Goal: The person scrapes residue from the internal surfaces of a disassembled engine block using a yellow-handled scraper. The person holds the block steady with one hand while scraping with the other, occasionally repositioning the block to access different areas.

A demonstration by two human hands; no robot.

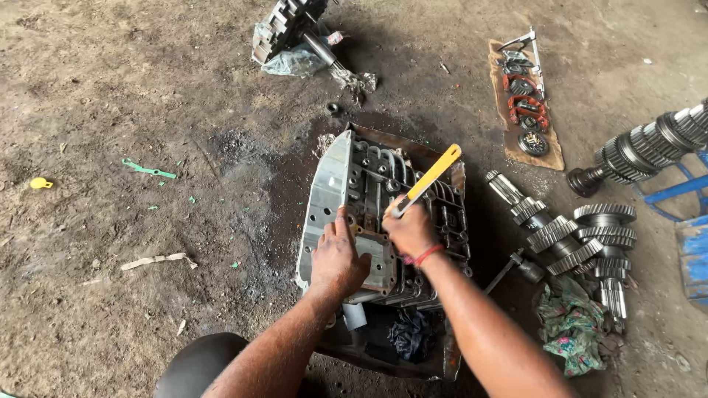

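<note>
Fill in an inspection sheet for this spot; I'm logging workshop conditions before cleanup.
Surface: bare dirt floor, dark oily stain around the work.
Job's things: grey metal gearbox housing on a rusty tray; yellow-handled tool over it.
Clutter: gear shafts, flowered rag, small parts on cardboard, gear cluster on plastic sheet, green plastic bits, yellow cap.
Grippers: left hand rests flat on the housing; right hand grips the tool.
Cables: nothing seen.
Surroundings: blue metal frame carrying another gear shaft at right.
</note>
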